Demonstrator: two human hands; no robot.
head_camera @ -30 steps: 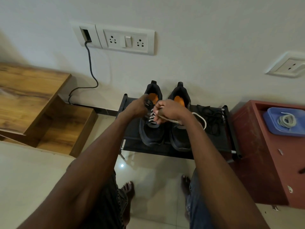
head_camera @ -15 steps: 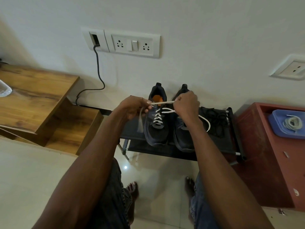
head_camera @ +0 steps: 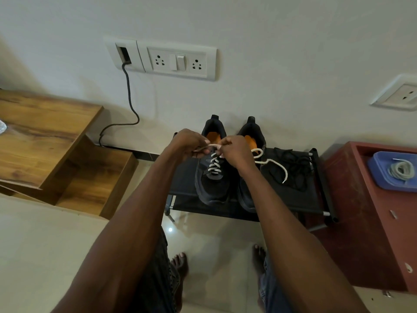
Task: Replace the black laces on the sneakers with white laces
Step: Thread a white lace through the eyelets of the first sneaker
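Observation:
Two black sneakers with orange insoles stand side by side on a low black rack (head_camera: pixel 293 199). The left sneaker (head_camera: pixel 212 186) carries a white lace (head_camera: pixel 214 164) crossed through its eyelets. My left hand (head_camera: pixel 189 144) pinches one end of that lace above the tongue. My right hand (head_camera: pixel 234 150) pinches the other end, whose loose tail (head_camera: pixel 276 164) trails right across the rack. The right sneaker (head_camera: pixel 246 197) is partly hidden by my right forearm. A heap of black laces (head_camera: pixel 295 168) lies on the rack to the right.
A red cabinet (head_camera: pixel 361 211) on the right holds a blue tray (head_camera: pixel 379 175) with a coiled white lace (head_camera: pixel 401 169). Wooden shelves (head_camera: pixel 45 141) stand at the left. A cable (head_camera: pixel 126 105) hangs from a wall socket. My bare feet are on the tiled floor.
My hands have come closer together above the left sneaker's tongue after pulling the lace ends apart. The loose tail now lies curled on the rack at the right.

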